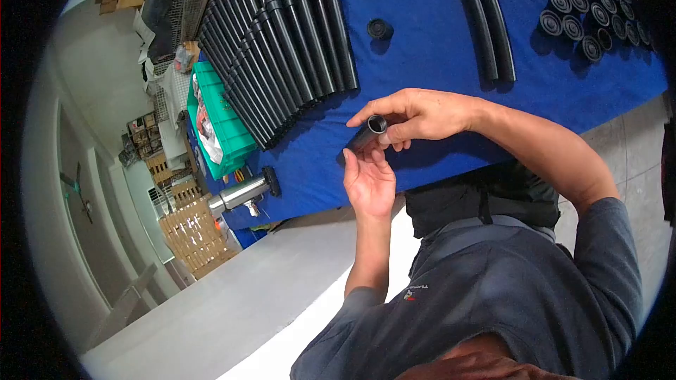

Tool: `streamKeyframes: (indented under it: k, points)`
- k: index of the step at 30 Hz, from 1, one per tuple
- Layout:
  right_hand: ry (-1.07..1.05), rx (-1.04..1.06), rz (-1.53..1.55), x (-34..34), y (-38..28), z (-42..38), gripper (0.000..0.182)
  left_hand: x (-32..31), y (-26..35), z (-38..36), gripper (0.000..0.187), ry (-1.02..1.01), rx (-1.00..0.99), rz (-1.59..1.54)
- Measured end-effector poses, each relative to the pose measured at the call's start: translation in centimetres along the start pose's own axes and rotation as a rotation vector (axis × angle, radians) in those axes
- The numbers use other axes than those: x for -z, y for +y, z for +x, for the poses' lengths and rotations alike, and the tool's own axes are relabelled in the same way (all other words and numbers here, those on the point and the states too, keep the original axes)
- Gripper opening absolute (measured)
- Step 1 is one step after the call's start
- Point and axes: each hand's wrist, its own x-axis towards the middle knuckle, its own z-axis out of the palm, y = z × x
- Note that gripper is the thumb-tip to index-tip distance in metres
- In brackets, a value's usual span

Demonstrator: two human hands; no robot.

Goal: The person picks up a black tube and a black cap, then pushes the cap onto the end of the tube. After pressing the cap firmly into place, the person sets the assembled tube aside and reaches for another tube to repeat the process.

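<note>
A black tube (364, 136) with an open round end is tilted between my two hands, above the front edge of the blue-covered table. My right hand (429, 116) curls around its open end, the thumb at the rim and the index finger stretched along the far side. Palm up, my left hand (371, 181) closes its thumb and fingers about the lower part. The tube's far end is partly hidden by the left hand. Beyond the hands a small round black cap (379, 29) stands on the blue cloth (415, 56).
Rows of long black tubes (282, 42) lie at the left. Two more long tubes (486, 21) rest toward the right, near many ribbed black round pieces (579, 3). A green crate (236, 123) and a silver cylindrical tool (243, 194) sit at the left edge.
</note>
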Motion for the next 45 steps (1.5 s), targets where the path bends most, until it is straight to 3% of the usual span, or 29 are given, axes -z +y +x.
streamKeyframes:
  k: [5,8,11,12,15,17,19,25,28,31,32,33,35,38,41,42,45]
  points:
    - [0.056,-0.018,-0.064,0.0,0.2,0.8,0.053,-0.3,0.5,0.0,0.037,0.079,-0.066,0.027]
    - [-0.008,0.126,-0.089,0.2,2.7,0.9,0.058,0.5,0.7,0.0,0.035,0.06,-0.066,0.112]
    - [-0.365,-0.148,-0.048,-0.2,1.1,-0.1,0.065,-1.4,0.6,-0.3,0.043,0.202,-0.219,0.337]
    - [-0.365,-0.155,-0.168,-0.5,0.8,-0.3,0.056,-1.8,1.0,-0.4,0.049,0.182,-0.237,0.462]
    - [-0.2,-0.28,-0.126,0.0,-0.1,0.1,0.052,-3.3,2.5,-0.8,0.051,0.122,-0.284,1.011]
    - [0.045,-0.168,-0.126,0.0,0.0,0.0,0.056,-2.7,3.0,-0.6,0.046,0.12,-0.428,1.436]
    - [0.114,-0.089,-0.18,-0.1,-0.4,0.0,0.055,-2.3,3.0,-0.2,0.041,0.165,-0.503,1.775]
    - [0.127,0.019,-0.183,0.3,0.6,0.4,0.049,-2.2,3.3,1.4,0.05,0.013,-0.812,2.332]
    - [0.182,0.017,-0.132,0.1,0.9,0.4,0.044,-4.7,1.0,0.4,0.039,0.068,-1.21,2.432]
    - [0.187,-0.003,-0.127,0.2,0.8,0.4,0.042,-2.7,-0.2,-1.5,0.025,0.156,-0.833,1.762]
    - [0.183,-0.004,-0.122,0.1,0.8,0.4,0.041,-2.5,-0.3,-1.7,0.024,0.184,-0.529,1.463]
    - [0.177,-0.004,-0.12,0.1,0.8,0.4,0.041,-2.1,-0.1,-0.9,0.036,0.131,-0.221,1.02]
    - [0.144,-0.005,-0.113,0.2,0.6,0.4,0.041,-2.0,0.1,0.6,0.04,0.065,0.147,0.282]
    - [0.081,-0.017,-0.091,0.6,0.9,0.2,0.043,-0.1,0.3,3.1,0.032,0.007,0.096,0.22]
    - [0.389,-0.116,-0.038,0.9,0.9,0.4,0.035,-0.6,0.8,3.8,0.027,-0.017,-0.131,0.579]
    - [0.497,-0.125,-0.123,0.9,1.0,0.6,0.028,-3.0,0.5,4.2,0.024,0.053,-0.26,0.756]
    - [0.266,-0.135,-0.812,0.9,0.8,0.6,0.024,-7.8,1.1,7.1,0.034,-0.263,-0.394,1.215]
